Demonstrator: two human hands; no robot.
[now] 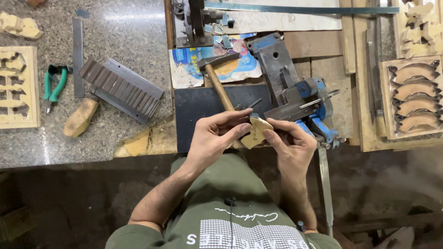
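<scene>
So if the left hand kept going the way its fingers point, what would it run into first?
The left hand points right, toward the small pale wooden piece it already pinches with the right hand. Past that piece, the right hand's fingers come next, then probably the blue vise, though depth is unclear.

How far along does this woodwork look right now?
Done, it seems: the wooden tray at right holds crescent shapes edged with metal strip, and a board at left has finished cut-outs. In hand: the left hand and right hand together hold a small pale wooden piece beside the blue vise. Left: loose wooden pieces lie top right; the hammer and green pliers lie unused.
</scene>
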